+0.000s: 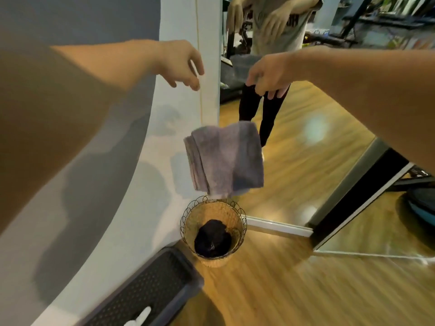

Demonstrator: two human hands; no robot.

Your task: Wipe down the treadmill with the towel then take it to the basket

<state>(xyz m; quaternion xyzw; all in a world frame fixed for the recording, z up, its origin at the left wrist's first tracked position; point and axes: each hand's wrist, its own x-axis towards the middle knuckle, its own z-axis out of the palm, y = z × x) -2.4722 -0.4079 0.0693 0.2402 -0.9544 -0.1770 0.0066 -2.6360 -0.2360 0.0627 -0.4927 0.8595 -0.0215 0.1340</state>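
Note:
A folded grey-purple towel (224, 158) is in mid-air, touching neither hand, directly above a round woven basket (188, 228) with a wire scalloped rim. The basket stands on the wooden floor by the white wall and holds a dark bundle of cloth (213, 238). My left hand (181, 64) hangs well above the towel, left of it, fingers apart and pointing down. At about the same height on the right, my right hand (268, 75) also has loose, spread fingers with nothing in them.
A tall mirror (306, 137) leans against the wall to the right and reflects a person's legs and torso. A black perforated step platform (146, 290) lies on the floor left of the basket. Wooden floor (294, 290) stretches to the front and right.

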